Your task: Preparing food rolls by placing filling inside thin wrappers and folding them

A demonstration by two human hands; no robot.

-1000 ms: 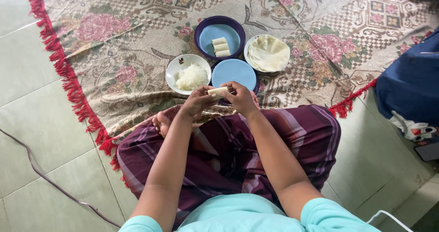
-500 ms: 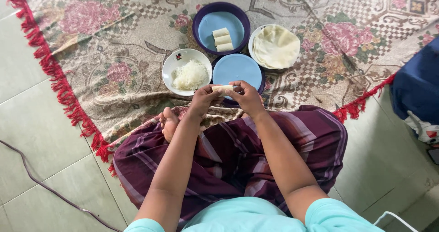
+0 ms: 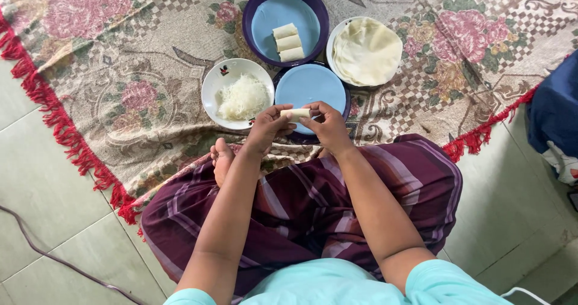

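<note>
The left hand [image 3: 268, 126] and the right hand [image 3: 328, 124] are both closed around a small pale roll [image 3: 296, 113], each pinching one end with the fingertips — the roll lies level between them, just above the near edge of an empty light-blue plate [image 3: 310, 85].

Behind that plate sits a dark purple round dish [image 3: 250, 16] with a blue bottom, and in it three finished rolls [image 3: 288, 42] lie side by side, touching one another. To its right is a white plate [image 3: 332, 43] stacked with thin, pale round wrappers [image 3: 367, 51] that cover nearly all of it. To the left of the blue plate stands a white bowl [image 3: 217, 79] with a small flower mark on its rim, holding a heap of fine white shredded filling [image 3: 242, 97]; the left hand is just beside its near rim.

All four containers rest close together on a flowered rug [image 3: 120, 88] with a red fringe, spread over a pale green tiled floor [image 3: 42, 191]. The person sits cross-legged at the rug's edge in a purple striped cloth [image 3: 301, 209] — one bare foot [image 3: 221, 159] shows under the left forearm. A thin cable [image 3: 54, 254] runs across the tiles at the lower left.
</note>
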